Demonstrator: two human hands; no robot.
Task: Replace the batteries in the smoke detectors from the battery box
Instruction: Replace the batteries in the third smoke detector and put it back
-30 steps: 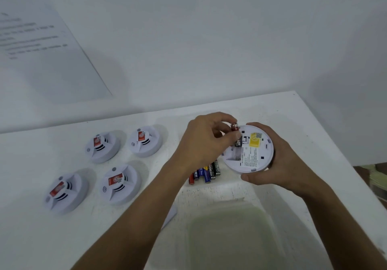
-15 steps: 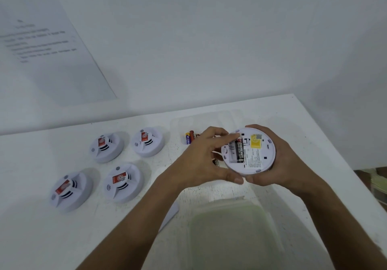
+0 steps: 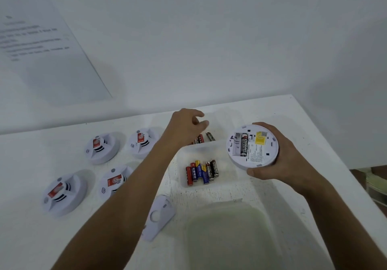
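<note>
Batteries [image 3: 202, 172] lie side by side in a clear battery box [image 3: 228, 171] on the white tabletop [image 3: 289, 119], and from the head view we see a few more batteries [image 3: 204, 138] lying just beyond the box's far rim. Our right hand [image 3: 280, 158] holds an upturned smoke detector [image 3: 252, 145] above the box's right side, fingers and thumb curled round its edge in a firm grip; its open compartment shows one black battery [image 3: 243, 145] seated beside an empty slot, with a yellow label [image 3: 261, 138] next to it. Our left hand [image 3: 185, 126] hovers over the far batteries with fingers loosely bent, holding nothing and touching nothing that we can make out. Four more smoke detectors [image 3: 102, 147] sit face up in two rows on the left of the tabletop, each with a red sticker. A white cover piece [image 3: 158, 219] lies flat near the left forearm. A translucent lid [image 3: 230, 234] rests in the foreground, and a printed sheet [image 3: 41, 47] hangs on the wall behind.
</note>
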